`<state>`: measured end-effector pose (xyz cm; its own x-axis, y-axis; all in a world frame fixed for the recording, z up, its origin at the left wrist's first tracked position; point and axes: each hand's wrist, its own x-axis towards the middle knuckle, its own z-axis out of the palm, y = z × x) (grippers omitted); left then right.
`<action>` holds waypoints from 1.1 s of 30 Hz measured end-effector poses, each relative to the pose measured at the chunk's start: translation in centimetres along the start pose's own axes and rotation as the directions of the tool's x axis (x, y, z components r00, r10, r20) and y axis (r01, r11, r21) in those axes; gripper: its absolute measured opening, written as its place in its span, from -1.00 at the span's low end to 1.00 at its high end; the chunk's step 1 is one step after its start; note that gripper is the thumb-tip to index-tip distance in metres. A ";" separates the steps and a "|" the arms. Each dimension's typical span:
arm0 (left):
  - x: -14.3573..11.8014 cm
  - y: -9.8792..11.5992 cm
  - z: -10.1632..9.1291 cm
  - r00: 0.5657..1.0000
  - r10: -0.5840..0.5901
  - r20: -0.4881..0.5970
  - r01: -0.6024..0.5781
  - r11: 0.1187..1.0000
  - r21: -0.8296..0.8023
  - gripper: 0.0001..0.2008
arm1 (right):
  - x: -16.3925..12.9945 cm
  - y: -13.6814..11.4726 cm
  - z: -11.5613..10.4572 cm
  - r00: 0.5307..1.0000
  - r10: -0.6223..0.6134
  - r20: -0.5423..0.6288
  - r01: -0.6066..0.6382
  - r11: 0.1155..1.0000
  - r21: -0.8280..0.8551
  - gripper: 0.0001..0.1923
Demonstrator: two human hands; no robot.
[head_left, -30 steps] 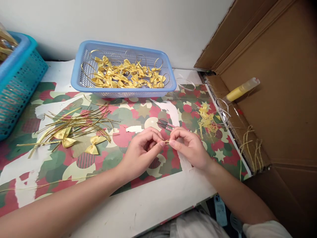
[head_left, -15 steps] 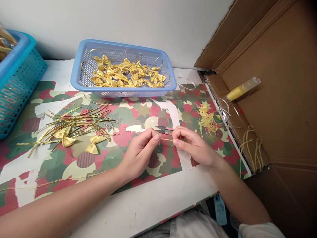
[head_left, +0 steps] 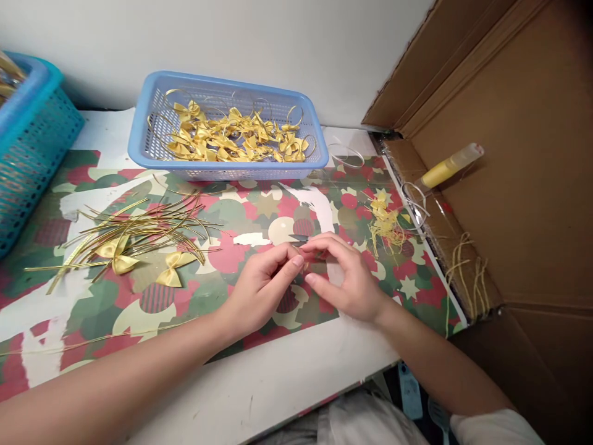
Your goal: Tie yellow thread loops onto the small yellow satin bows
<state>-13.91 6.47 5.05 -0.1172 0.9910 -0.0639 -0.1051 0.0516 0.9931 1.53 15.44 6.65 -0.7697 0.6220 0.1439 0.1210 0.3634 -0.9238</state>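
My left hand (head_left: pixel 266 281) is closed in a pinch, thumb against the bent forefinger, on a thin gold cord (head_left: pixel 304 267); only a bit of it shows, and the rest is hidden by the fingers. Close against its fingertips is my right hand (head_left: pixel 354 281), thumb and forefinger apart, the forefinger reaching over to the left fingers. Behind the hands lie small dark thread snips (head_left: pixel 299 238), mostly covered by the right fingers. Two yellow ribbon bows (head_left: pixel 174 268) rest left of my hands, one of them on a bundle of gold cords (head_left: pixel 143 225).
A blue basket (head_left: pixel 227 165) full of yellow bows with cord loops stands at the back. Another basket (head_left: pixel 37 148) is at far left. On the right are yellow thread scraps (head_left: pixel 386 222), a yellow tube (head_left: pixel 451 165) and a cardboard wall (head_left: pixel 523 204). Patterned paper (head_left: pixel 194 309) covers the table.
My right hand has moved left to the left fingertips, and its thumb and forefinger have parted. The strand that stretched between the hands is now mostly hidden. My left hand keeps its pinch.
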 end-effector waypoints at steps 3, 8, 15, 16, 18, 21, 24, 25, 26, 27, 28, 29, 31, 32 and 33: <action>0.0 0.1 0.0 1.000 0.006 -0.002 -0.006 1.000 0.002 -0.68 | -0.2 -0.1 1.3 0.991 -0.099 -0.094 0.096 0.995 -0.037 -0.68; 0.0 -0.1 0.1 1.000 -0.002 0.009 0.002 1.000 0.025 -0.68 | 0.0 -0.4 1.9 0.982 -0.009 -0.190 0.025 0.997 0.079 -0.94; 0.0 -0.2 0.0 0.999 0.053 -0.012 -0.052 0.997 0.063 -0.63 | 0.4 -0.2 1.9 0.943 0.315 -0.105 -0.251 0.883 0.395 -0.90; 0.0 -0.2 0.0 0.999 0.048 -0.012 -0.047 0.998 0.053 -0.64 | 0.5 -0.1 1.8 0.935 0.346 -0.079 -0.280 0.857 0.433 -0.89; 0.0 -0.2 0.1 0.999 0.042 -0.016 -0.041 0.999 0.031 -0.65 | 0.5 0.1 1.6 0.923 0.385 -0.019 -0.324 0.800 0.506 -0.86; 0.1 -0.2 0.1 0.999 0.026 -0.035 -0.026 1.000 -0.001 -0.65 | 0.4 0.4 1.3 0.910 0.410 0.061 -0.367 0.729 0.578 -0.84; 0.2 -0.1 0.2 0.998 0.000 -0.065 -0.001 1.000 -0.013 -0.65 | 0.2 0.3 1.2 0.917 0.391 0.071 -0.361 0.746 0.559 -0.84; 0.2 0.0 0.2 0.997 -0.004 -0.073 0.003 1.000 -0.012 -0.64 | 0.2 0.2 1.1 0.929 0.366 0.052 -0.335 0.777 0.533 -0.85; 0.2 0.0 0.2 0.997 -0.002 -0.081 0.002 1.000 -0.009 -0.64 | 0.1 0.1 1.1 0.944 0.328 0.024 -0.296 0.815 0.498 -0.87; 0.2 0.0 0.2 0.996 0.001 -0.089 -0.002 1.000 -0.007 -0.64 | 0.0 0.0 1.1 0.960 0.280 -0.008 -0.246 0.856 0.454 -0.90; 0.1 0.0 0.2 0.996 0.002 -0.095 -0.003 1.000 -0.008 -0.64 | -0.1 0.0 1.0 0.974 0.224 -0.042 -0.189 0.898 0.398 -0.92; 0.1 0.0 0.2 0.995 0.001 -0.098 -0.002 1.000 -0.012 -0.64 | -0.2 -0.1 1.0 0.984 0.163 -0.074 -0.130 0.935 0.329 -0.94; 0.1 -0.1 0.2 0.995 -0.004 -0.102 0.001 1.000 -0.024 -0.63 | -0.4 0.0 0.9 0.993 0.013 -0.121 0.007 0.987 0.162 -0.91; 0.1 -0.1 0.2 0.995 -0.005 -0.103 0.002 0.999 -0.032 -0.62 | -0.4 0.0 0.9 0.990 -0.073 -0.125 0.083 0.994 0.076 -0.89; 0.1 -0.2 0.2 0.994 -0.009 -0.104 0.005 0.999 -0.040 -0.62 | -0.4 0.1 0.9 0.981 -0.156 -0.116 0.157 0.988 -0.002 -0.87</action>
<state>-13.70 6.55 4.89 -0.2188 0.9723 -0.0825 -0.1449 0.0513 0.9881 1.29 14.53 6.19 -0.7010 0.6340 0.3264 -0.0001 0.4576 -0.8892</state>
